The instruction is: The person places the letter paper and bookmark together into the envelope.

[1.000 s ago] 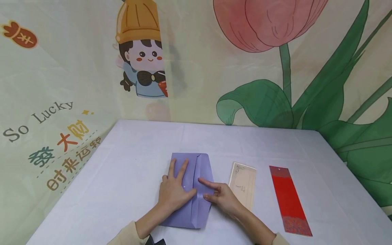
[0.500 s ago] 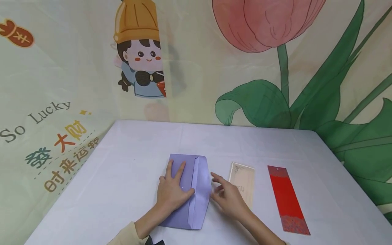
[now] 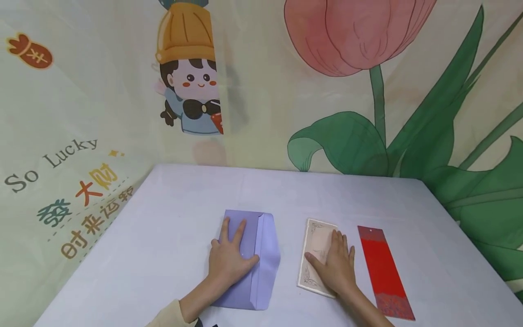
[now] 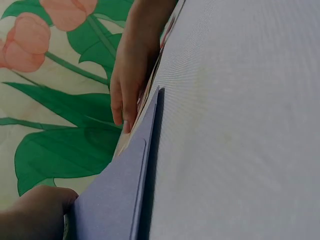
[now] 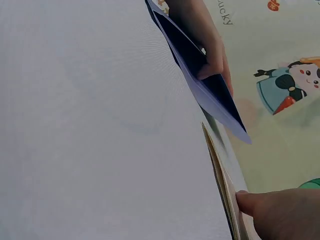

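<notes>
A purple envelope [image 3: 245, 290] lies with its flap [image 3: 269, 263] folded out to the right. Spread across it, my left hand [image 3: 229, 261] rests with straight fingers, the thumb at the envelope's mouth. That mouth gapes dark in the right wrist view, with the left thumb [image 5: 212, 65] in front of it. To the right is a cream card [image 3: 316, 236] with ornate corner prints. My right hand [image 3: 338, 263] lies over the card's right side, fingers straight and thumb towards the left edge. In the right wrist view the right thumb [image 5: 247, 200] touches the card, whose layers stand slightly apart.
A long red paper strip [image 3: 386, 272] with patterned ends lies just right of the card. White cloth covers the table [image 3: 184, 200]. Behind it hangs a printed backdrop [image 3: 253, 91] with a tulip and a cartoon figure.
My right hand has left the envelope flap and moved right onto the cream card. The flap now lies folded out. My left hand has stayed on the envelope.
</notes>
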`<state>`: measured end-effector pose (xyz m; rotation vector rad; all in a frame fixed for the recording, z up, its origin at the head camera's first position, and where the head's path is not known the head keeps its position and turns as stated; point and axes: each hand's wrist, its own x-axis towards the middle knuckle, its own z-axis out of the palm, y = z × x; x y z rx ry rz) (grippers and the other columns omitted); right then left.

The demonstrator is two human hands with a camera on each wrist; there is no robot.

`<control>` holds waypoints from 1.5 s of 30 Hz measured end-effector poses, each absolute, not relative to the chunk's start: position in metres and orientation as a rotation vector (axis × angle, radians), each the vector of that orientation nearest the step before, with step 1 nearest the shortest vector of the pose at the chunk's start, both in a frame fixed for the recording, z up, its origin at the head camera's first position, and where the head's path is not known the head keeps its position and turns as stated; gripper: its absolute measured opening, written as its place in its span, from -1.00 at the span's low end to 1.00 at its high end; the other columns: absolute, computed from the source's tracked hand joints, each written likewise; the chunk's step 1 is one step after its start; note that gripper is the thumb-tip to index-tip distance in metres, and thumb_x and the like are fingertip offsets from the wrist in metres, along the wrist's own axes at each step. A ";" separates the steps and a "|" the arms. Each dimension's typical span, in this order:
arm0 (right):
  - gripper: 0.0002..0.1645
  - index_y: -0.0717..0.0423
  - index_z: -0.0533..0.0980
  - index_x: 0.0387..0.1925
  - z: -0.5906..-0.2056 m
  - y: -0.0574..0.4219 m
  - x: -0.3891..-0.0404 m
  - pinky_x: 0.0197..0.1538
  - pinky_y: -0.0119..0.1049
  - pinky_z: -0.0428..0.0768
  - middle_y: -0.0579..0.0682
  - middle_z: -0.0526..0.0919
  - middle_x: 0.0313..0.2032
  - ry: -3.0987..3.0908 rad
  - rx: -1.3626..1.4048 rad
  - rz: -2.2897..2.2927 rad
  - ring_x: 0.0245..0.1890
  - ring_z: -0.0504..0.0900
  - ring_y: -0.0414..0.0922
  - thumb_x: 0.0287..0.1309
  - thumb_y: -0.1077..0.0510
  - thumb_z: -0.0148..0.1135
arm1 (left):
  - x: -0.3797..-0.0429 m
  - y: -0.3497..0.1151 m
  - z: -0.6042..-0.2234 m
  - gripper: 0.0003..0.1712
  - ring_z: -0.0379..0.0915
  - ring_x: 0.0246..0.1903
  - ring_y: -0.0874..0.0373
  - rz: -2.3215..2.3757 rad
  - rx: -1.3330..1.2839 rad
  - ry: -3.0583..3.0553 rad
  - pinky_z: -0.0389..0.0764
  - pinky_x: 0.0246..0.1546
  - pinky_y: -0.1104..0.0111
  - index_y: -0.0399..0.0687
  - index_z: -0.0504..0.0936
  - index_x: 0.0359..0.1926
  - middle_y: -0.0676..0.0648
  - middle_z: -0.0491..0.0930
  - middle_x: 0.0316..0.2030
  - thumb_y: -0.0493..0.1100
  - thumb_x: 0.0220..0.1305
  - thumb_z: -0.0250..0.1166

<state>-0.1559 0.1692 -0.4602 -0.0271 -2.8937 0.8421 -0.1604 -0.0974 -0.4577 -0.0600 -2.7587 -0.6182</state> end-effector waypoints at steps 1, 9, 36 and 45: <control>0.20 0.48 -0.12 0.33 -0.462 0.170 -0.156 0.23 0.23 -0.36 0.42 -0.08 0.33 -2.875 -0.017 0.845 0.33 -0.21 0.30 -0.04 -0.13 0.31 | -0.160 -0.097 -0.458 0.08 0.21 -0.48 -0.03 -0.615 -0.061 -2.764 0.21 -0.55 0.31 0.21 0.24 0.35 -0.22 -0.09 0.38 0.29 -0.33 0.32; 0.04 0.34 0.10 0.31 -0.466 0.171 -0.156 0.22 0.25 -0.35 0.34 0.12 0.30 -2.767 0.032 0.881 0.33 -0.05 0.23 -0.09 -0.02 0.38 | -0.157 -0.096 -0.458 0.07 0.18 -0.51 -0.02 -0.579 -0.076 -2.757 0.21 -0.54 0.31 0.22 0.26 0.34 -0.22 -0.06 0.38 0.30 -0.34 0.32; -0.58 -0.10 0.65 -0.11 -0.455 0.177 -0.155 -0.35 -0.39 0.45 -0.03 0.61 -0.13 -2.608 -0.135 1.346 -0.23 0.49 -0.12 -0.12 0.18 0.42 | -0.156 -0.097 -0.457 0.07 0.14 -0.53 -0.01 -0.557 -0.115 -2.745 0.18 -0.57 0.33 0.16 0.29 0.32 -0.25 -0.02 0.36 0.29 -0.35 0.32; -0.58 -0.09 0.65 -0.11 -0.438 0.167 -0.155 -0.41 -0.43 0.49 0.00 0.57 -0.02 -2.543 -0.191 1.662 -0.04 0.45 -0.10 -0.12 0.16 0.43 | -0.157 -0.098 -0.455 0.06 0.15 -0.53 -0.01 -0.587 -0.102 -2.762 0.20 -0.57 0.31 0.16 0.28 0.33 -0.25 -0.04 0.36 0.28 -0.34 0.32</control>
